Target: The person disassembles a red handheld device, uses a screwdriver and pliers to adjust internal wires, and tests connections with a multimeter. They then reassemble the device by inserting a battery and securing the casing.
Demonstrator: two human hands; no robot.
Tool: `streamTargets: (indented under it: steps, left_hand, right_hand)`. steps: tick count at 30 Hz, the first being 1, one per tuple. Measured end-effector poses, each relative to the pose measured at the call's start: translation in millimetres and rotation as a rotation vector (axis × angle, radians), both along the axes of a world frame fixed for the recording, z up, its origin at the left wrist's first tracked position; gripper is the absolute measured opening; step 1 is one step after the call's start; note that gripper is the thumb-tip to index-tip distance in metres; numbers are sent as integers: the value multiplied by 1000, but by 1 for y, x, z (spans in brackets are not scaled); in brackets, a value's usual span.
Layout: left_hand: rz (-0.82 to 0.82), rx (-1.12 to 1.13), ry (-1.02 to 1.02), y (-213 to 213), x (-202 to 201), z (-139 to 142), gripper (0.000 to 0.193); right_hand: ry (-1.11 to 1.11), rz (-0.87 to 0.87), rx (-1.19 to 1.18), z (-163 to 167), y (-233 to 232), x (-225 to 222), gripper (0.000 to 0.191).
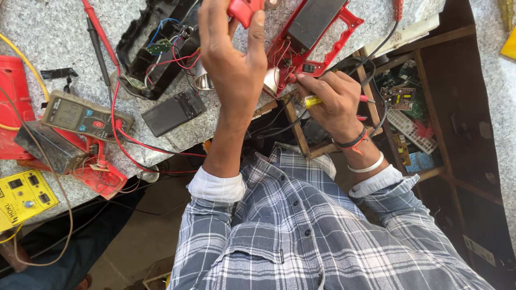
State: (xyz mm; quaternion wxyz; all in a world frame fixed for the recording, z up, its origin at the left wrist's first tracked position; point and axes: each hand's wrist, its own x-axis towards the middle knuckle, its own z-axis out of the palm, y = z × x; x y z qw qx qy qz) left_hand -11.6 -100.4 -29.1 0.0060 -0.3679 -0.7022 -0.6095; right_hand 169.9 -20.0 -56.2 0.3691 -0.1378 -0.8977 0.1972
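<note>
Over the speckled bench, both hands worked.
Left hand, raised, pinched a red part; right hand gripped a yellow screwdriver beside the red casing.

There is just one camera, up on the person's head. It looks straight down, close over the grey speckled worktable and the checked shirt below it.

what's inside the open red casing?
Inside the red casing: a black block and thin red wires. The right hand and left hand cover its near end.
</note>
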Motion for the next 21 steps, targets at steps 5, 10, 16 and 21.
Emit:
streamTargets:
  steps: [5, 10, 16, 21]
  left_hand:
    - [33, -144, 229, 6, -8, -10, 43]
    - [-1, -190, 274, 2, -16, -14, 47]
    - [-16, -291, 335, -5, -19, -8, 45]
    - [-118, -284, 423, -28, -14, 9, 35]
  right_hand:
    - [88, -37, -97, -10, 4, 5, 29]
    - [89, -146, -404, -17, 18, 23, 19]
    - [420, -8, -950, -28, 24, 22, 15]
    - [522, 3, -1048, -34, 33, 21, 21]
